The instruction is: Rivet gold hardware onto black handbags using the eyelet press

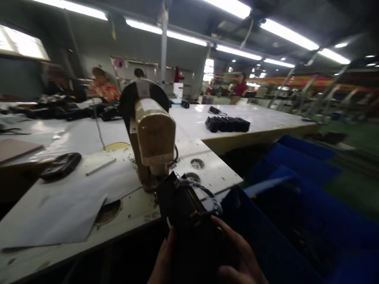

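Both my hands hold a black leather bag piece (189,221) at the bottom centre. My left hand (164,261) grips its left edge and my right hand (240,254) wraps its right side, fingers curled over it. The piece's far end, with a grey zipper strip (204,192), lies right at the foot of a beige sewing machine (152,134) on the white table (74,205). The needle area is hidden behind the piece.
A black pouch (60,165) and a white stick (100,167) lie at the left on the table. A stack of black pieces (227,124) sits on the far table. Blue bins (296,205) stand to the right. Other people work at the far left.
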Demonstrator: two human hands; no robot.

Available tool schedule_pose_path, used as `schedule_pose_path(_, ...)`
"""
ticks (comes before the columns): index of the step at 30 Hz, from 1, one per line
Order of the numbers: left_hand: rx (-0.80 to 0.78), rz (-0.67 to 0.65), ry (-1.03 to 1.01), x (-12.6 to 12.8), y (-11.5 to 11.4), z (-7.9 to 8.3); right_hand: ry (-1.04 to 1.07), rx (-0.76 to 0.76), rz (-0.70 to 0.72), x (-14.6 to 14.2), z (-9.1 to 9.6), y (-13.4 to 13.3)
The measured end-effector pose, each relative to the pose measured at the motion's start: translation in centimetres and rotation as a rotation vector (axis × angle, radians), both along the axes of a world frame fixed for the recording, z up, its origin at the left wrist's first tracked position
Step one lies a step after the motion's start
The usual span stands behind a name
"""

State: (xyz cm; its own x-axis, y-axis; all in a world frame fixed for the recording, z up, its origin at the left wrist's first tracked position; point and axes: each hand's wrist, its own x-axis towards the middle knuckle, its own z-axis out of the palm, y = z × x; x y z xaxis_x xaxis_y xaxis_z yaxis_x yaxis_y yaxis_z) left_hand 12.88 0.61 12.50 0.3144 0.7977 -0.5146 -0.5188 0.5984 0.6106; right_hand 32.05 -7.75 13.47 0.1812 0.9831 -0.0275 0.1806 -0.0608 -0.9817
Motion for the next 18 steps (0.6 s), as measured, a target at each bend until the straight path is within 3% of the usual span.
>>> schedule_pose_path(6,-0.133,-0.208,-0.029,2.2,-1.0,-1.0,-0.076,0.119,-0.102,0.1,-0.2,-1.7)
schedule_pose_path(12,-0.179,-0.283,0.019,3.4,-1.5,-0.6,0.065,0.105,-0.211,0.5,0.0,-4.1)
schedule_pose_path(18,-0.192,-0.326,0.051,4.5,-1.9,0.0,0.12,0.146,-0.235,0.8,1.0,-4.6)
